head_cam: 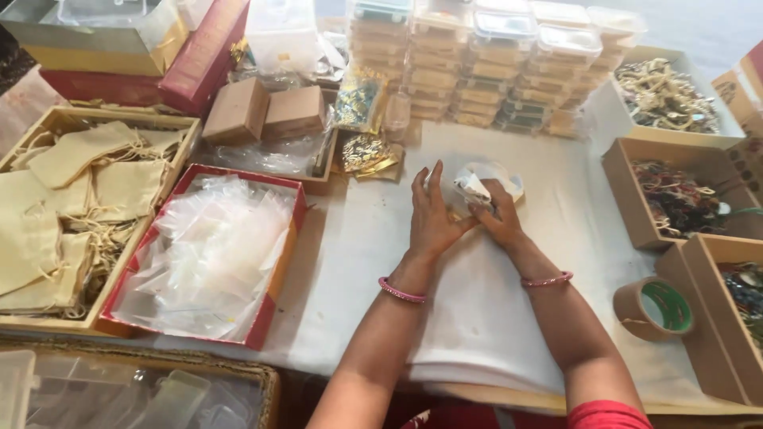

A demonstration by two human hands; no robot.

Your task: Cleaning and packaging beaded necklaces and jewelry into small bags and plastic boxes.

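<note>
Over the middle of the white-covered table (477, 318), my left hand (430, 216) and my right hand (497, 218) meet around a small white wrapped packet (470, 189). My right hand pinches the packet from the right side. My left hand lies flat against its left side, fingers spread upward. A small golden item shows between the palms, mostly hidden. Just behind the packet rests a piece of white paper or a shallow dish (499, 175). Each wrist wears a pink bangle.
To the left stand a red box of clear plastic pouches (208, 254) and a tray of cream drawstring bags (71, 206). Stacked clear containers (493, 63) line the back. Cardboard boxes of ornaments (675, 199) and a tape roll (653, 308) sit on the right.
</note>
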